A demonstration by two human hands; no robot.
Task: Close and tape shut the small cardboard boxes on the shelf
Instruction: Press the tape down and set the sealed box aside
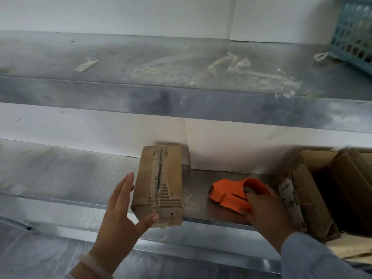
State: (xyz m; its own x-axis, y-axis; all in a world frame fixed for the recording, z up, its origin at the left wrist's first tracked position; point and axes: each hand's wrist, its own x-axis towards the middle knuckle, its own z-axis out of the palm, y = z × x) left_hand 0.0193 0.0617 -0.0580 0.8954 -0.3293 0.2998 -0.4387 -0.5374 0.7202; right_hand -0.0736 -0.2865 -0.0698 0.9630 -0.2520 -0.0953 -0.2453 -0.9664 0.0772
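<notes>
A small closed cardboard box [160,184], worn along its taped middle seam, lies on the lower metal shelf [60,178]. My left hand [120,210] is spread with straight fingers along the box's left side, and its thumb touches the near end. An orange tape dispenser [231,193] rests on the shelf to the right of the box. My right hand [265,210] grips the dispenser at its right end. A larger open cardboard box [302,190] with a printed label stands at the far right.
The upper metal shelf [141,63] carries several crumpled strips of clear tape [251,73]. A blue plastic basket [354,35] stands at its right end. White wall panels back both shelves. Loose cardboard lies below the open box.
</notes>
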